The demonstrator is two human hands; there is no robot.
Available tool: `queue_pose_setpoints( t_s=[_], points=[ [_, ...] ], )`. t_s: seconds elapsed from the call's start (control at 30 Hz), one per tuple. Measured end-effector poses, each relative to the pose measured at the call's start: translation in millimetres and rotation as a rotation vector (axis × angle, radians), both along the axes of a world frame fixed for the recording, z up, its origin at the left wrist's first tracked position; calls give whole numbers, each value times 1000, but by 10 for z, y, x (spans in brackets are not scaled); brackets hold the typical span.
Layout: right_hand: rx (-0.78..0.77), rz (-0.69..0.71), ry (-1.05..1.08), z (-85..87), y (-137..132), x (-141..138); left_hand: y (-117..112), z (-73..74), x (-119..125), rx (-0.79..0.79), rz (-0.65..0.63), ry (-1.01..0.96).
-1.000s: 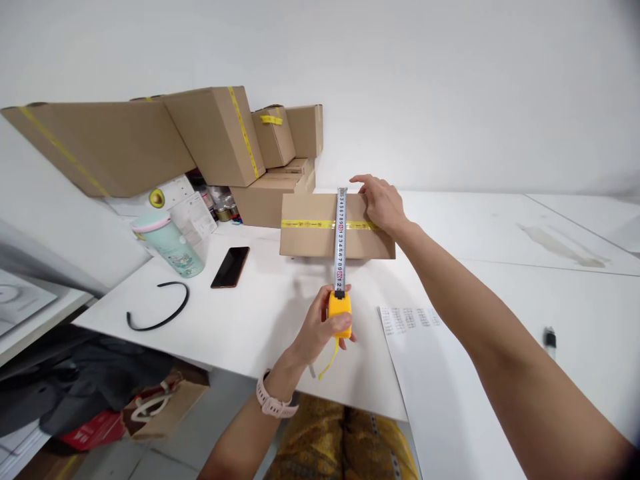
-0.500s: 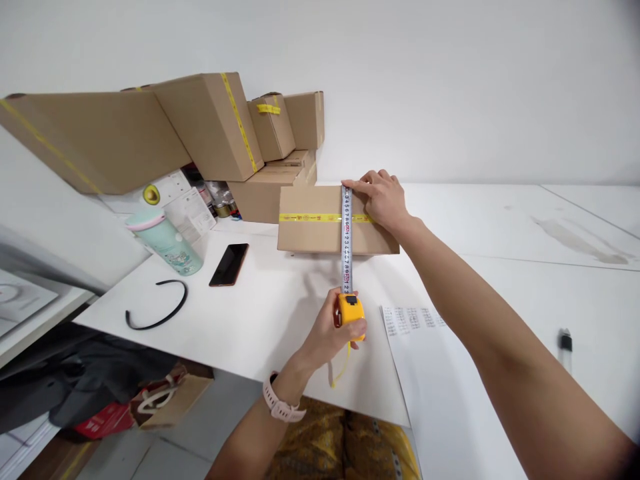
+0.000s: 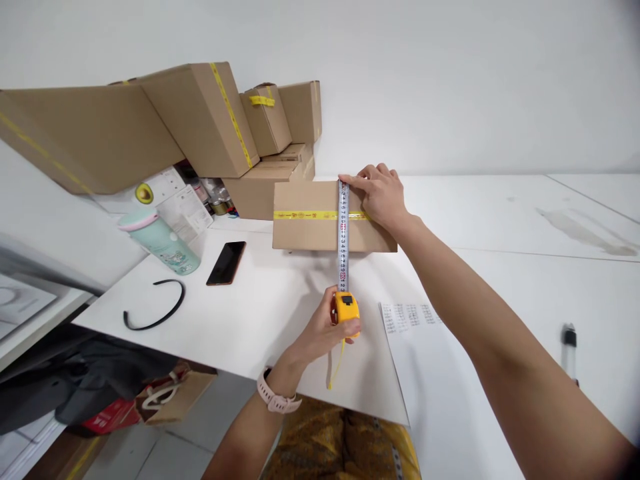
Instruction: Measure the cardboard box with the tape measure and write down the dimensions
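Observation:
My left hand [image 3: 320, 331] grips the yellow case of a tape measure [image 3: 347, 311] near the table's front edge. Its metal blade [image 3: 343, 243] runs away from me across the top of a cardboard box [image 3: 305, 232] with a strip of yellow tape. At the box's far edge, my right hand [image 3: 381, 195] pinches the blade's end, index finger stretched over it and the other fingers curled. The thumb of that hand is hidden. A yellow wrist cord hangs below the case. Printed digits show along the blade.
Several taped cardboard boxes [image 3: 195, 120] are stacked at the back left. A mint tumbler [image 3: 163, 245], a phone [image 3: 227, 263] and a black headband [image 3: 170, 313] lie on the left of the table. Printed paper [image 3: 425, 373] lies under my right forearm, and a black-capped pen [image 3: 569, 340] is further right.
The view has shifted slightly, so everything sits a little differently in it. Both hands keep their hold, and the blade stays stretched over the box.

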State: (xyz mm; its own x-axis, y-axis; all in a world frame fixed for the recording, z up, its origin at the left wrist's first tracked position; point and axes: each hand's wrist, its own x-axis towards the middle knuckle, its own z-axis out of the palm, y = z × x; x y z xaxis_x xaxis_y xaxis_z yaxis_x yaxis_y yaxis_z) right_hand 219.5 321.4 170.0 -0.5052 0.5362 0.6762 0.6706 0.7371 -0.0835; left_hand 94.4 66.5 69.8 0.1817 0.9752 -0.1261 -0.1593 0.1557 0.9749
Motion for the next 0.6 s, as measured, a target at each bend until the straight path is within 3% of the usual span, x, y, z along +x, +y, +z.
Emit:
queue_pose_setpoints(
  t_s=[0.17, 0.3, 0.43, 0.6],
  points=[
    [-35, -49, 37, -12, -57, -37, -130, 77, -3, 9, 34, -23],
    [-49, -74, 4, -24, -195, -13, -459, 117, -51, 59, 70, -58],
    [-84, -102, -48, -132, -582, 59, -867, 58, -70, 53, 69, -18],
    [-169, -48, -168, -468, -1126, 166, -1228, -13, 4, -86, -42, -9]
  ],
)
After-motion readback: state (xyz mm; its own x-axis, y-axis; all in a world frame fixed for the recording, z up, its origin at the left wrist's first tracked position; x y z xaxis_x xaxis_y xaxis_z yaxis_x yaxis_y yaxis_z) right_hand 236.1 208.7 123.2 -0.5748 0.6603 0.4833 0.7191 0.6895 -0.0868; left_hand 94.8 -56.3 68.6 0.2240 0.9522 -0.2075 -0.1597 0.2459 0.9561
